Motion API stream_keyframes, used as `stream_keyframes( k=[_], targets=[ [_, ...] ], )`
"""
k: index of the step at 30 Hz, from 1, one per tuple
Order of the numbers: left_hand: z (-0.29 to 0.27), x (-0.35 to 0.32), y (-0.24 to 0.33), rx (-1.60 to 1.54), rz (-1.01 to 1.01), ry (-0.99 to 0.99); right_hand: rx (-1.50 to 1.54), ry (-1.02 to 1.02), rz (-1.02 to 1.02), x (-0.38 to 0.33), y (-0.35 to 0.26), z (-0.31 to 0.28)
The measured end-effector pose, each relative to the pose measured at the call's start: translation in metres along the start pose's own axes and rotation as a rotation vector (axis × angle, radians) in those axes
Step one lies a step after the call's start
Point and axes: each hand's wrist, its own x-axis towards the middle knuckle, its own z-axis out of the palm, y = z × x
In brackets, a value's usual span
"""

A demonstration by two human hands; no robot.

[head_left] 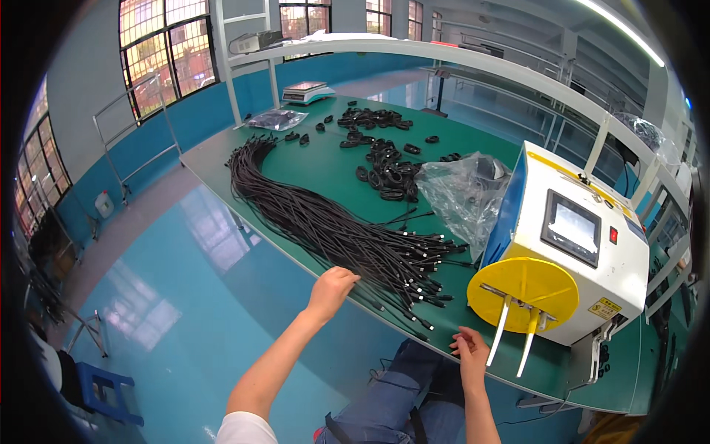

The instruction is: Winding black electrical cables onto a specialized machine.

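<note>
A long bundle of black cables (310,214) lies across the green table, its metal-plugged ends fanned out toward me. At the bundle's near edge, my left hand (330,294) is closed in a pinch on what looks like a single cable; the fingertips partly hide it. My right hand (471,351) hovers by the table's front edge, fingers loosely bent and apart, with nothing seen in them. It is just left of a white machine (592,296) that carries a round yellow disc (499,277) with two prongs, one white and one partly yellow.
Coiled black cables (392,166) lie in heaps farther back, beside a clear plastic bag (462,192). Another bag (277,119) and a scale (307,92) sit at the far left end. A white shelf frame (414,46) spans the back. On the floor stands a blue stool (109,392).
</note>
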Motion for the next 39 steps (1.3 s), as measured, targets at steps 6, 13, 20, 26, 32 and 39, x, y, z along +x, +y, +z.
stream_keyframes(
  k=[6, 13, 20, 26, 32, 39],
  targets=[
    [-0.006, -0.007, -0.007, -0.073, 0.017, -0.016, 0.011, 0.014, 0.018, 0.001, 0.000, -0.002],
    [-0.027, 0.045, -0.054, 0.108, -0.091, 0.248, 0.002, 0.017, 0.012, 0.001, 0.002, -0.003],
    [-0.015, 0.082, -0.065, 0.320, 0.125, 0.003, -0.039, 0.022, 0.075, -0.002, 0.002, -0.005],
    [-0.013, 0.084, -0.038, 0.054, 0.053, 0.138, -0.030, 0.020, 0.030, -0.001, 0.004, -0.001],
    [-0.031, 0.065, 0.061, -0.287, 0.139, 0.379, -0.265, -0.034, -0.200, -0.024, 0.005, 0.005],
    [-0.065, 0.026, 0.149, -0.305, 0.352, 0.161, -0.162, -0.345, -0.257, -0.095, -0.101, 0.020]
  ],
)
